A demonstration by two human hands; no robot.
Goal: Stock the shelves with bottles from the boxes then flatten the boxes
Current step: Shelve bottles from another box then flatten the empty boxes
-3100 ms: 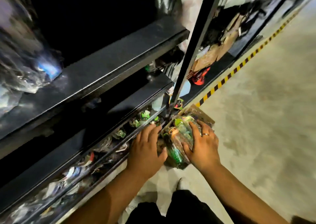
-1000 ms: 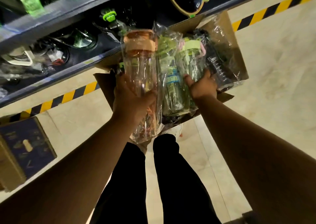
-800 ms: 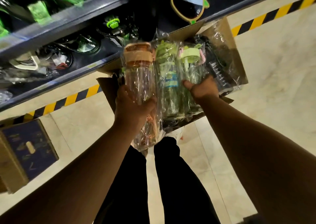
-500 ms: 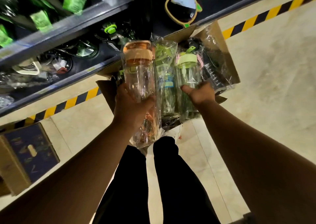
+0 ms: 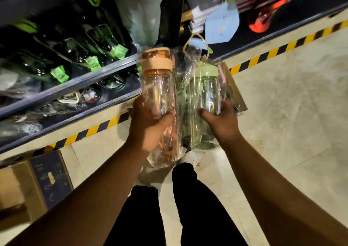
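My left hand (image 5: 148,127) grips an orange-capped clear bottle (image 5: 157,80) wrapped in plastic, held upright above the floor. Beside it my right hand (image 5: 219,119) holds a green-capped clear bottle (image 5: 206,89), also in a plastic bag. Both bottles are raised in front of the black shelf (image 5: 84,80). An open cardboard box (image 5: 236,93) sits on the floor behind the bottles, mostly hidden by them. Dark green bottles (image 5: 75,52) with green tags lie in a row on the shelf at the left.
A blue and brown cardboard box (image 5: 33,181) stands on the floor at the lower left. A black upright post (image 5: 172,12) divides the shelving. A yellow-black stripe (image 5: 278,50) runs along the shelf base. My legs (image 5: 169,208) stand below the bottles. Bare floor lies right.
Both hands have lifted their bottles up out of the box and closer to the shelf. The view has tilted up, showing more of the shelf.
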